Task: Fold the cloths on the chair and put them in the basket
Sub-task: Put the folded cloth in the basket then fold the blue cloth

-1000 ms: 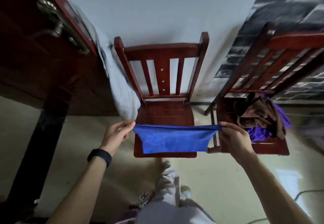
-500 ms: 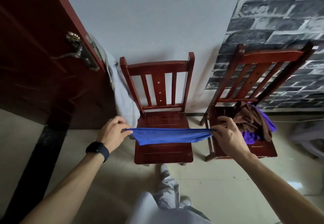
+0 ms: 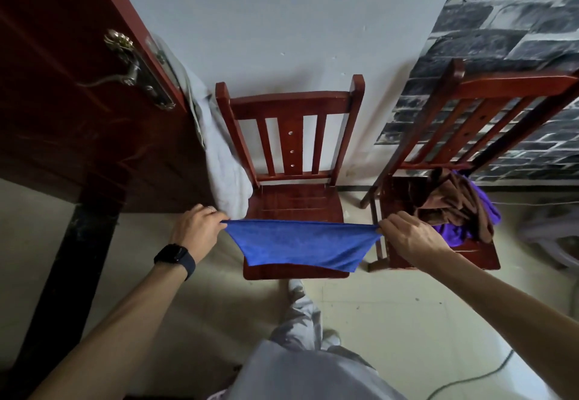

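Head view: one dark red door (image 3: pixel 62 102) stands at the left, carrying a single metal handle (image 3: pixel 125 64). Behind it a plain pale wall (image 3: pixel 282 17) meets a brick-pattern wall (image 3: pixel 501 23) at the right.

Two red wooden chairs stand side by side on the pale floor (image 3: pixel 391 312). The middle chair (image 3: pixel 291 199) has its back to the pale wall. The right chair (image 3: pixel 470 92) sits angled against the brick pattern.

Four cloths are in sight. One grey cloth (image 3: pixel 225 174) hangs from the door's edge, its lower end just beside the middle chair's left post. One blue cloth (image 3: pixel 300 244) is stretched taut in the air in front of the middle chair, its top edge level and its lower edge sagging across the seat's front. One brown cloth (image 3: pixel 451 202) lies crumpled on the right chair's seat, on top of one purple cloth (image 3: pixel 454 233).

Two hands hold the blue cloth. The left hand (image 3: pixel 195 227) pinches its left top corner, and the right hand (image 3: pixel 410 236) pinches its right top corner, with the fingers of both curled. One black watch (image 3: pixel 175 258) circles the left wrist and one ring (image 3: pixel 211 209) shows on a left finger. One thin cable (image 3: pixel 470 377) trails across the floor at lower right.
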Motion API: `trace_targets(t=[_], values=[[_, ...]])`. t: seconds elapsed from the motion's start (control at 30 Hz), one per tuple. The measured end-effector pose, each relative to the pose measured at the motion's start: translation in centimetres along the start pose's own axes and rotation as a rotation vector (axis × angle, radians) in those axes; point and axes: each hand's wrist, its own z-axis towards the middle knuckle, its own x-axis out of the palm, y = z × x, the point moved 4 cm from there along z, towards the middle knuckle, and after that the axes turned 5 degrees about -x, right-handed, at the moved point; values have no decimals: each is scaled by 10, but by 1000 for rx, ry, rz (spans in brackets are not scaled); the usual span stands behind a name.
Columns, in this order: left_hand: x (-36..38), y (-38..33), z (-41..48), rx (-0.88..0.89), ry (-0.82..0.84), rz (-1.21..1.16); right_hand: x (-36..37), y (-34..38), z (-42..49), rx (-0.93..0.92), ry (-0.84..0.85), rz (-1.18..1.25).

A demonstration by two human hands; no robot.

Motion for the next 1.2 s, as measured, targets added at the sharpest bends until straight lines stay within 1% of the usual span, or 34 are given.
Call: trace_targets(t=[0.1, 0.17, 0.3, 0.43, 0.57, 0.63, 0.7, 0.77, 0.83, 0.93, 1.07, 1.17, 1.2], values=[[9, 3, 13, -43, 46, 3, 13, -11, 12, 68, 178, 25], [15, 6, 25, -61, 69, 16, 17, -14, 24, 92, 243, 25], [22, 12, 58, -80, 83, 36, 25, -30, 54, 166, 213, -2], [27, 18, 86, -119, 61, 26, 31, -49, 80, 283, 239, -41], [32, 18, 93, -96, 60, 57, 34, -55, 93, 299, 220, -65], [40, 17, 87, -79, 73, 73, 38, -51, 90, 297, 212, -65], [53, 18, 77, -76, 92, 86, 48, -46, 82, 311, 239, -51], [72, 16, 63, -74, 121, 89, 70, -41, 66, 343, 321, -39], [94, 12, 46, -87, 172, 96, 95, -33, 50, 392, 446, 3], [134, 7, 14, -104, 275, 95, 136, -13, 17, 467, 603, 30], [190, 6, -37, -130, 428, 100, 182, 21, -31, 506, 762, 112], [219, 6, -65, -182, 516, 31, 205, 36, -56, 600, 804, 241], [224, 6, -71, -217, 515, -19, 211, 37, -61, 655, 774, 302]])
